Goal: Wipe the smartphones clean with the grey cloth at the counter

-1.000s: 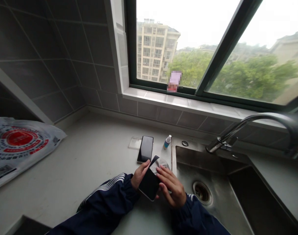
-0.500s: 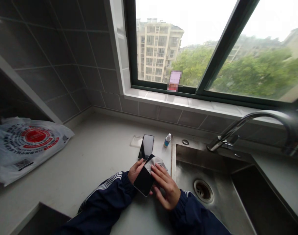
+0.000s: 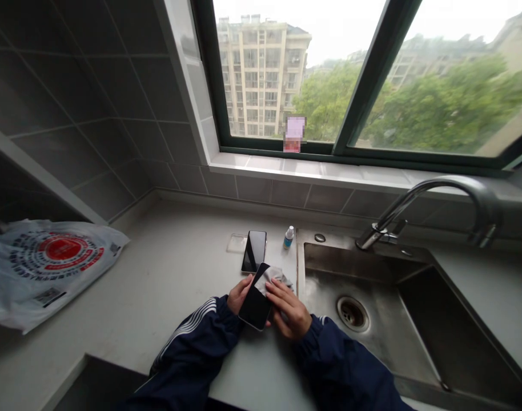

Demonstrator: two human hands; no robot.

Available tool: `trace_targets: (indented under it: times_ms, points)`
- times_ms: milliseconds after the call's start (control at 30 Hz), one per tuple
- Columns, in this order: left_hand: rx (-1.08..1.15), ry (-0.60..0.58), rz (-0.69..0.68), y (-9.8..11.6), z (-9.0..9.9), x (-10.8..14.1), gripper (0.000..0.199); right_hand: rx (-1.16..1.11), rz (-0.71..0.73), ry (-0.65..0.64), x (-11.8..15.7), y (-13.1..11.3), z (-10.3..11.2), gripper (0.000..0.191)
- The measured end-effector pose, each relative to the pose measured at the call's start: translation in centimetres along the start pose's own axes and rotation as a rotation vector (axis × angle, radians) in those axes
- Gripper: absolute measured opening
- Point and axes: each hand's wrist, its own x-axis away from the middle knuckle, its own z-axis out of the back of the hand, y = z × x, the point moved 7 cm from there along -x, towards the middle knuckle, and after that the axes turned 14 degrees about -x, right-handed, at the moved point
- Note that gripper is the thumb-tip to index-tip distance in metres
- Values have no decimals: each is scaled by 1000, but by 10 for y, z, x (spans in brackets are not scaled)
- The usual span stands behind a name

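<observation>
A black-screened phone [image 3: 255, 306] is gripped along its left edge by my left hand [image 3: 239, 294], its screen facing up. My right hand [image 3: 290, 310] presses a light grey cloth [image 3: 270, 278] onto the upper part of that screen. Just beyond lies a second phone [image 3: 255, 251], flat on the counter with its screen dark. A clear phone case [image 3: 236, 243] is at its left side, partly hidden by it. To its right stands a small bottle [image 3: 288, 237] with a white cap and a blue label, near the sink's edge.
A steel sink [image 3: 372, 285] with a curved tap [image 3: 432, 184] is on the right. A white plastic bag [image 3: 85, 279] with red print lies on the counter [image 3: 167, 257] at the left. Behind is a window over a tiled sill [image 3: 304, 167].
The view has shifted slightly. Both hands still hold the phone and cloth, and the right hand's fingers lie closer together on the cloth.
</observation>
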Motion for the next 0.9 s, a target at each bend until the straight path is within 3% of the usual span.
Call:
trace_targets:
  times_ms: [167,333,467,667,900]
  points:
    - [-46,49,94,-5,4,8,52,-57,0,45,4,2,2,49]
    - [-110,104,130,-11,7,11,62,-87,4,95,4,0,5,46]
    - [-127,64,110,-13,15,9,50,-81,-17,132,4,0,5,49]
    - [-123,-7,77,-15,24,12,51,-77,-67,207,3,0,10,57]
    - [-82,-157,85,-13,14,13,49,-135,-122,293,6,6,14,53]
